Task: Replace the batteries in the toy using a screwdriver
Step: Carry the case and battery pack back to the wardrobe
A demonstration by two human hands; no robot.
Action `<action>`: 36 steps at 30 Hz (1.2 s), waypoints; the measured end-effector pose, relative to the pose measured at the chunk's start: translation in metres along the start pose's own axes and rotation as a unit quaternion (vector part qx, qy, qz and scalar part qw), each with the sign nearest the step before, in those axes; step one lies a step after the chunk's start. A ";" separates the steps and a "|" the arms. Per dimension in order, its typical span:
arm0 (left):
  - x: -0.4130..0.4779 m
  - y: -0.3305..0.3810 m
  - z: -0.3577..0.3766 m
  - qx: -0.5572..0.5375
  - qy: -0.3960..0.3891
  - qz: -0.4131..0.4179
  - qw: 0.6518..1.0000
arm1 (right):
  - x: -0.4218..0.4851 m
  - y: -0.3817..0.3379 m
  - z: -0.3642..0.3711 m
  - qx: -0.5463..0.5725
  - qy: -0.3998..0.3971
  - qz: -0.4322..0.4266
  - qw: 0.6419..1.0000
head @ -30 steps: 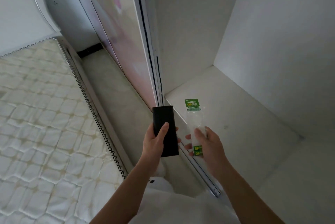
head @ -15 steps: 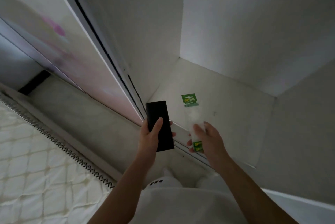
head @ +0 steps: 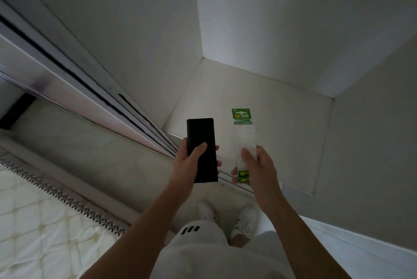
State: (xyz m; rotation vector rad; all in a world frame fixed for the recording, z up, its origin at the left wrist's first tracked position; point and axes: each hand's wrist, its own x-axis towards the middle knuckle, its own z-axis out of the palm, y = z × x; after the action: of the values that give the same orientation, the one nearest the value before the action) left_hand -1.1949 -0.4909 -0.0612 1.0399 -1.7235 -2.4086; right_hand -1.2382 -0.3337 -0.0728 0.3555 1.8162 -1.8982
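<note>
The left hand (head: 188, 166) grips a flat black box (head: 202, 149) upright, while just right of it the right hand (head: 259, 166) pinches a clear green-labelled battery pack (head: 244, 136) above the near edge of a white shelf (head: 293, 125).

Handheld black slab (head: 200, 132), green-carded battery pack (head: 244, 136)

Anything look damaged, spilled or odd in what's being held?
Nothing damaged or spilled. The left hand grips a black box; the right hand holds a battery pack whose clear blister looks mostly empty, green cells only at its lower end.
</note>
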 end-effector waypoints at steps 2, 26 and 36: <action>0.014 -0.010 0.005 0.007 0.002 -0.003 1.000 | 0.016 0.007 -0.009 0.009 0.011 0.001 1.000; 0.240 -0.087 0.004 0.102 0.008 -0.060 0.993 | 0.235 0.084 -0.001 -0.011 0.055 0.078 0.995; 0.388 -0.148 0.007 0.195 0.004 -0.060 0.979 | 0.375 0.159 0.001 -0.189 0.115 0.029 0.975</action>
State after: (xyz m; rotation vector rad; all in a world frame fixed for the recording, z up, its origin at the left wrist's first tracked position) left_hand -1.4483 -0.5679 -0.3820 1.2186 -2.2526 -2.1689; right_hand -1.4744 -0.3962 -0.3984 0.5017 2.2410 -1.4758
